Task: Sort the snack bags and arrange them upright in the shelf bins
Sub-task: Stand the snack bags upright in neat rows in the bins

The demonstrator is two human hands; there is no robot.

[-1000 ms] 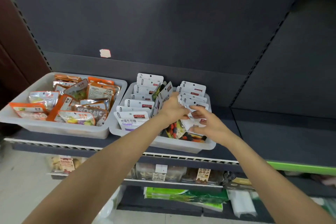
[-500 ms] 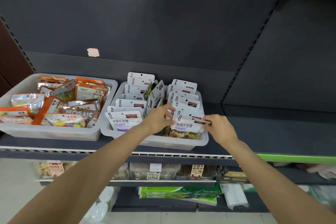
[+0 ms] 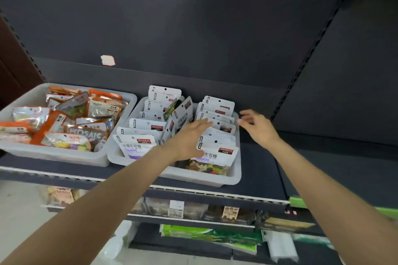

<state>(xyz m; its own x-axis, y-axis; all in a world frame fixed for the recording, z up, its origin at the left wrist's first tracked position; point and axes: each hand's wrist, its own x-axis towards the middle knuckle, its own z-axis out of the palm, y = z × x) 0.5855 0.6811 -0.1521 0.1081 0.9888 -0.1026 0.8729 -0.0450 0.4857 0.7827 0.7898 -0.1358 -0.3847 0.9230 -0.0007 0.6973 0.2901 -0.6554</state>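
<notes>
Dark shelving backs a shelf [image 3: 258,178] holding two pale bins. Nearest, the left hand [image 3: 189,137] lies flat and open across white snack bags [image 3: 215,153] standing in the right bin [image 3: 234,178]. Beyond, the right hand [image 3: 257,125] hovers loosely open, holding nothing. Orange bags [image 3: 64,127] lie jumbled in the left bin [image 3: 64,157]. These look light, floppy and slick; pinching the stiff top edge seems best.

Both bare forearms stretched forward and up from the lower corners, converging toward the middle. Left hand [image 3: 189,137] reaching furthest in, palm down, fingers straight and together, pointing up and to the right, gripping nothing. Right hand [image 3: 257,127] off to the right and slightly higher, well apart from the left, wrist bent, fingers [image 3: 245,119] loosely spread and gently curved toward the left, holding nothing.
</notes>
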